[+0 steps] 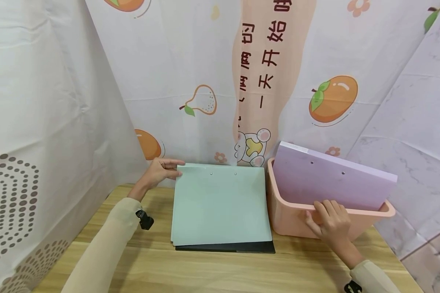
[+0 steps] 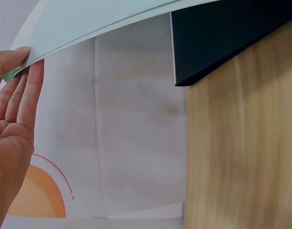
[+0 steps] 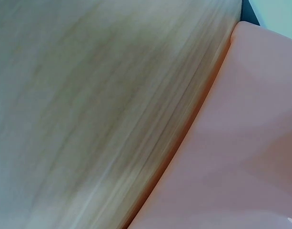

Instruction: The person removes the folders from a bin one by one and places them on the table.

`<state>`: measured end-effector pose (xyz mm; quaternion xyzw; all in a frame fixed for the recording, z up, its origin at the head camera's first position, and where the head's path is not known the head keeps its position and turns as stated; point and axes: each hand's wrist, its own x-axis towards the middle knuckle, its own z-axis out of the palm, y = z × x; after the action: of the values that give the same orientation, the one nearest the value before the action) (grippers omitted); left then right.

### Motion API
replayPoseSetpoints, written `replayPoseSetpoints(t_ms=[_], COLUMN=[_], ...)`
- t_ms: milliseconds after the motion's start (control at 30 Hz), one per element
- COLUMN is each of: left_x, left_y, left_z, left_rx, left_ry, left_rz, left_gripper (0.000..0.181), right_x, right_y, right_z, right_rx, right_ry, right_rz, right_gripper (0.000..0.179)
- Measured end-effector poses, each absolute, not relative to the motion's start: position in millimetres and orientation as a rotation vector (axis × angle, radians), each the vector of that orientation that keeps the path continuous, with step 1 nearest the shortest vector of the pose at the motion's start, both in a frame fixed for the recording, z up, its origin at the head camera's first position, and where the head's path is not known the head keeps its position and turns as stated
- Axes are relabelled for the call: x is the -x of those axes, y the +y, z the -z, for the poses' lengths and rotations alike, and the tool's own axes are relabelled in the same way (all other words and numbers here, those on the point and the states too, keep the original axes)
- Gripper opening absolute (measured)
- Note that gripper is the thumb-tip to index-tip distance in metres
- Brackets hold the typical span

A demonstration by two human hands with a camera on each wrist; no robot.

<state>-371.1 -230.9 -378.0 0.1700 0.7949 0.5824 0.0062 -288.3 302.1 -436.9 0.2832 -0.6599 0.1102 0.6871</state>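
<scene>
Left hand (image 1: pixel 157 172) pinched the green folder (image 1: pixel 221 207), lifting step I'd guess; right hand (image 1: pixel 333 224) seemingly gripped the bin (image 1: pixel 289 219). Next move needed steady pinching.

I see a mint-green folder (image 1: pixel 221 205), black folder (image 1: pixel 242 247), lilac folder (image 1: pixel 326 181), pink bin (image 1: pixel 287 221), white fruit-printed cloth (image 1: pixel 190 57) and my cream sleeves (image 1: pixel 104 242).

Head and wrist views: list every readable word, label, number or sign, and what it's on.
"一天开始" – backdrop cloth, head view, reading bottom to top; next character cut off at the top edge.
"满满的" – same cloth, column to the left, partly hidden; characters below it unreadable.
Lilac folder, pale strip on its edge: any print too small to read.
Green folder, pink bin: no text visible.
Wrist views: none.
</scene>
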Motion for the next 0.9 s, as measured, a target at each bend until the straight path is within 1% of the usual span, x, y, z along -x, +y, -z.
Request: replayPoseSetpoints(t_ms=[433,700,900], left_x=[373.9,375.6,378.0], left_y=[-228.0,-222.4,-219.7], left_z=[392.1,397.6,401.2], left_rx=[-0.535,-0.593,-0.551], left_ry=[2.507,2.514,2.541], left_rz=[-1.749,-1.743,-1.733], left_gripper=[0.041,0.041,0.04], right_x=[287.3,287.9,288.8], right_y=[302.1,300.9,301.2], right_z=[437.5,437.2,436.9], right_rx=[-0.642,-0.645,-0.644], right_ry=[-1.478,-1.455,-1.451], right_rz=[-0.253,-0.256,-0.252], right_gripper=[0.049,0.048,0.049])
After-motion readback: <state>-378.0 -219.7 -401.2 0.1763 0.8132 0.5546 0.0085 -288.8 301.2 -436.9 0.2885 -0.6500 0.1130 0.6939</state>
